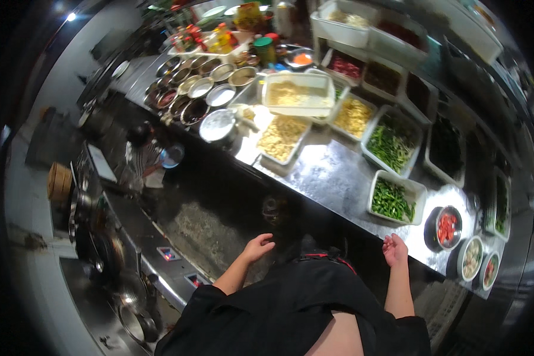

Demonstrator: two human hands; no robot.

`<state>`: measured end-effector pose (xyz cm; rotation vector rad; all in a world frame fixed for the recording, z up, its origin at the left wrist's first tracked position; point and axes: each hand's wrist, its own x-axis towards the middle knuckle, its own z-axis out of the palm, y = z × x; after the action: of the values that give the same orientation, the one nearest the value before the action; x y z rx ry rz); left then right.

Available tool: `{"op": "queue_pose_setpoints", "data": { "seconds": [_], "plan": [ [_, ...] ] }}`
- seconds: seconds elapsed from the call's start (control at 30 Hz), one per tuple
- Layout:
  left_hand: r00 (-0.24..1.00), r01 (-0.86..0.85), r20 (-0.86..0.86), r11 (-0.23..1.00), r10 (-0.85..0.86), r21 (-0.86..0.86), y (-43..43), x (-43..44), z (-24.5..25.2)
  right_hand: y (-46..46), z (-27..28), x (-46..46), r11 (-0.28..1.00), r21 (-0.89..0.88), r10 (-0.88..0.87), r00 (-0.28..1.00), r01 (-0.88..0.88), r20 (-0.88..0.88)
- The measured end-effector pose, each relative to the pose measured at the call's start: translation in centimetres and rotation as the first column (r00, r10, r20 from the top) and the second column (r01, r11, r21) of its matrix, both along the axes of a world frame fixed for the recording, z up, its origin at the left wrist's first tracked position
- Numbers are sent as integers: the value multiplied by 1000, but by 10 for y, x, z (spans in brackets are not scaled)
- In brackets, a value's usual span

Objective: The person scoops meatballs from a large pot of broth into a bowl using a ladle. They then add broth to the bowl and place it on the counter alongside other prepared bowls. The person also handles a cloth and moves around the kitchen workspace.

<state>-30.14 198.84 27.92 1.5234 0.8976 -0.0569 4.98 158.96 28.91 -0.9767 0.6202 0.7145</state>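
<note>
My left hand [259, 248] hangs over the dark floor with loosely bent fingers and nothing in it. At the front edge of the steel counter [325, 175], my right hand [396, 250] is raised, its fingers slightly curled around nothing. Whether it touches the edge I cannot tell. Nearest to it stands a white plastic tub [420, 193] of chopped green vegetables [389, 198]. To its right are a steel bowl [437, 222] of cut red pieces [447, 228] and a bowl of pale pieces [471, 256].
Farther along the counter are tubs of yellow slices [282, 135] and greens [387, 142], steel seasoning pots [200, 87] and bottles [222, 41]. A stove counter [129, 231] with a wok [131, 322] runs along the left. A person [142, 153] is in the aisle ahead, near a blue-rimmed basin [172, 155].
</note>
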Motion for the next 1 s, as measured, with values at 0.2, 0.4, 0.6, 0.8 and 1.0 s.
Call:
{"op": "queue_pose_setpoints", "data": {
  "seconds": [0.2,0.4,0.6,0.8,1.0],
  "plan": [
    [998,63,3,992,-63,-109,-23,-52,-37,53,-4,5,966,175,163,974,-190,156],
    [943,95,-314,994,-108,-54,-1,-81,-28,89,11,12,981,95,162,983,-170,88],
    [928,9,-371,998,-33,-67,17,-77,-25,106,1,27,991,-53,113,988,-119,-107],
    [955,-66,-292,996,45,-60,25,-44,-8,104,0,6,978,-206,34,999,-36,-15],
    [989,114,-100,989,-104,95,10,19,18,92,31,-60,912,-305,300,953,-275,39]
  ]
}}
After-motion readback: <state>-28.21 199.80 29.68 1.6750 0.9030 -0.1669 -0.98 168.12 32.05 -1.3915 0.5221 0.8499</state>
